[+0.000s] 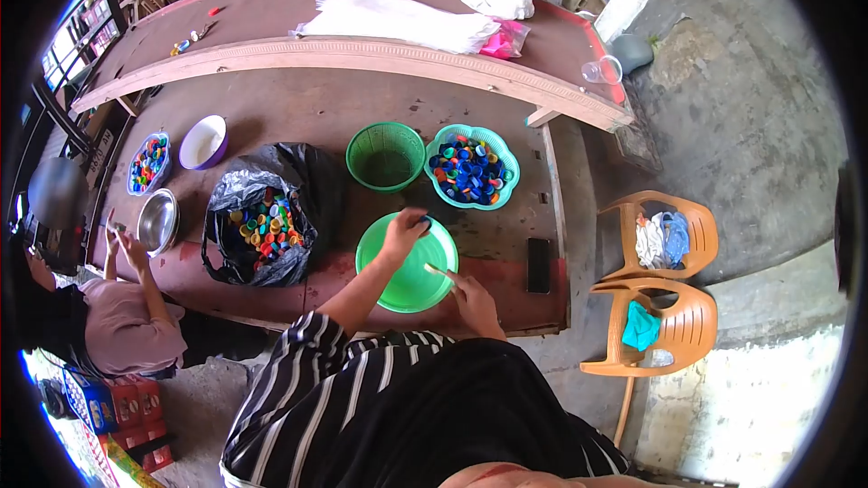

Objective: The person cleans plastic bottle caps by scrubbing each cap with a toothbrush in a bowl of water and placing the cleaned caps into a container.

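Observation:
My left hand (404, 233) is over the light green basin (384, 285), its fingers closed on a dark blue bottle cap (425, 224). At the basin's right rim, my right hand (476, 305) grips a pale, narrow stick-like tool (438, 269), whose kind I cannot make out. Just beyond stands a darker green bucket (385, 155). Beside it, a pale turquoise scalloped bowl (509, 183) holds many bottle caps, mostly blue. To the left, an open black plastic bag (312, 176) contains caps of mixed colours (267, 230).
A co-worker (131, 321) works at the table's left end, near a steel bowl (158, 221), a purple-white bowl (204, 142) and a small basket of caps (149, 163). A phone (539, 265) lies at right. A raised wooden shelf (362, 51) crosses behind; orange chairs (678, 334) stand right.

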A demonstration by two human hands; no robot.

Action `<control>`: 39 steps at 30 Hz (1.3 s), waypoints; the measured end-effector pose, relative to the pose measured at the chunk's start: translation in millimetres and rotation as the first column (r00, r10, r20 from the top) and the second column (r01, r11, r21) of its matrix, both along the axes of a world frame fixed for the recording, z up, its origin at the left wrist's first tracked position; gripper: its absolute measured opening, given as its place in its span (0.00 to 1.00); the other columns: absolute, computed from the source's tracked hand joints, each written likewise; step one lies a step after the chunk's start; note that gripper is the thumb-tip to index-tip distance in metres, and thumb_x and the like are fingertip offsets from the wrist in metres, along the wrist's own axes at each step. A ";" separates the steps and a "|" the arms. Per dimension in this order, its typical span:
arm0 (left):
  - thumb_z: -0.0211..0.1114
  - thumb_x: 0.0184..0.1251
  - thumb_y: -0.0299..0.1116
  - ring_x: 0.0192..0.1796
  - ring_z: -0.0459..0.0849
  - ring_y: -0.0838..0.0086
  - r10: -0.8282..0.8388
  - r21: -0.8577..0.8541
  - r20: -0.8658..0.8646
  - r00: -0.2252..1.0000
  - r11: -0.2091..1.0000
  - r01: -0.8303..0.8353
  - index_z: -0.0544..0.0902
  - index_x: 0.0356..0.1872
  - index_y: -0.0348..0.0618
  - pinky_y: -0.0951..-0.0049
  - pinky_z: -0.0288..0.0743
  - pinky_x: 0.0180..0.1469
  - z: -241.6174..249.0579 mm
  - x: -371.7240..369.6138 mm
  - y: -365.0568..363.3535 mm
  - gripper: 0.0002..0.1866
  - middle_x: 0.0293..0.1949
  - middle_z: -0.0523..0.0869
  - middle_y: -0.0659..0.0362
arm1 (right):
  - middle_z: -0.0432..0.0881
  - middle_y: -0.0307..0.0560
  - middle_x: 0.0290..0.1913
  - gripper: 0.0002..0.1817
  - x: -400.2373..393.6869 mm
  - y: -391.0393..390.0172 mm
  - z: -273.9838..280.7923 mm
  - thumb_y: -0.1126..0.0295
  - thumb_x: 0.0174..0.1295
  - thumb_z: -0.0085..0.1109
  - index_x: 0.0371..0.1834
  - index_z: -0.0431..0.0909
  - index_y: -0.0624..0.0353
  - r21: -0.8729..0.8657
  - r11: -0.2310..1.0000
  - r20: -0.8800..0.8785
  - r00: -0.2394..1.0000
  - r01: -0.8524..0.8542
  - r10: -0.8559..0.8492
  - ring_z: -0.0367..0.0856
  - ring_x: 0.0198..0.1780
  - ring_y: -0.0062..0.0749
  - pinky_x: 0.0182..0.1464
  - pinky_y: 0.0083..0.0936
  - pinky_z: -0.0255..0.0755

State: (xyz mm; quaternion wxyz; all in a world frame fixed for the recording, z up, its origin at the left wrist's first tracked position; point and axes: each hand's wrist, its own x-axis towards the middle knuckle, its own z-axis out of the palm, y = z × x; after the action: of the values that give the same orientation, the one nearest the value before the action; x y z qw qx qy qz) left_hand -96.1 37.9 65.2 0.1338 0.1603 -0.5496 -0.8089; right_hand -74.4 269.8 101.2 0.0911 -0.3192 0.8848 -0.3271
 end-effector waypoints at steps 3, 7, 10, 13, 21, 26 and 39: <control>0.61 0.66 0.24 0.50 0.79 0.74 -0.021 0.082 -0.139 0.990 0.996 0.033 0.74 0.55 0.36 0.71 0.77 0.53 27.0 -75.5 20.7 0.16 0.48 0.79 0.56 | 0.79 0.48 0.43 0.20 -1.7 11.2 3.5 0.68 0.64 0.51 0.60 0.74 0.41 0.018 0.999 0.085 0.996 -0.032 0.030 0.78 0.45 0.49 0.46 0.42 0.73; 0.68 0.60 0.35 0.52 0.81 0.65 0.169 -0.664 -0.161 0.972 0.710 -0.233 0.73 0.55 0.31 0.69 0.74 0.55 23.4 -126.0 35.9 0.25 0.47 0.81 0.48 | 0.79 0.49 0.45 0.20 -14.2 26.0 -2.3 0.67 0.64 0.51 0.61 0.73 0.42 -0.049 0.994 0.011 0.995 -0.099 0.100 0.78 0.48 0.48 0.47 0.42 0.73; 0.69 0.59 0.37 0.53 0.81 0.61 0.141 -0.645 0.017 0.990 0.758 -0.097 0.76 0.52 0.34 0.67 0.75 0.55 10.0 -115.2 33.2 0.23 0.50 0.81 0.47 | 0.79 0.49 0.46 0.20 -27.4 32.8 6.0 0.66 0.64 0.52 0.61 0.73 0.42 -0.017 0.993 0.086 0.989 -0.117 0.118 0.78 0.49 0.48 0.48 0.42 0.73; 0.68 0.60 0.35 0.51 0.83 0.62 0.084 -0.658 0.078 0.993 0.753 -0.012 0.79 0.48 0.37 0.66 0.77 0.52 -1.8 -56.6 29.6 0.18 0.51 0.82 0.49 | 0.79 0.51 0.42 0.20 -34.8 38.2 -9.9 0.68 0.63 0.53 0.59 0.75 0.44 -0.119 0.986 -0.003 0.993 -0.116 0.116 0.78 0.46 0.50 0.47 0.40 0.71; 0.65 0.64 0.30 0.40 0.85 0.73 0.109 -0.451 0.242 0.964 0.892 0.012 0.79 0.46 0.33 0.73 0.79 0.43 13.2 130.0 -45.5 0.14 0.38 0.86 0.54 | 0.80 0.52 0.44 0.19 -31.9 19.3 -3.6 0.70 0.62 0.55 0.58 0.76 0.49 -0.010 0.989 0.141 0.979 -0.149 0.149 0.79 0.46 0.50 0.46 0.37 0.72; 0.63 0.63 0.31 0.35 0.85 0.75 0.553 -0.605 0.237 0.799 0.727 -0.324 0.82 0.42 0.37 0.74 0.77 0.41 17.1 193.6 -113.5 0.10 0.32 0.86 0.57 | 0.79 0.49 0.41 0.18 -22.1 -15.2 -10.8 0.68 0.65 0.52 0.58 0.75 0.47 -0.070 0.971 0.116 0.964 -0.231 0.237 0.79 0.44 0.48 0.44 0.39 0.73; 0.70 0.49 0.29 0.49 0.80 0.53 0.719 -0.943 0.282 0.635 0.328 0.047 0.86 0.41 0.47 0.58 0.75 0.51 -82.5 179.2 -221.3 0.15 0.45 0.79 0.49 | 0.79 0.51 0.45 0.18 14.0 -64.9 -13.8 0.68 0.65 0.52 0.58 0.75 0.48 -0.007 0.979 0.068 0.977 -0.203 0.203 0.78 0.44 0.51 0.43 0.40 0.73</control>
State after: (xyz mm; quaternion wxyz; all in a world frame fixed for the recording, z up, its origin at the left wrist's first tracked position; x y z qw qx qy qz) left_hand 83.1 -183.4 -17.3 0.1711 0.4635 -0.8436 -0.2103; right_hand -60.4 204.9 87.5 0.1542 -0.3964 0.8440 -0.3267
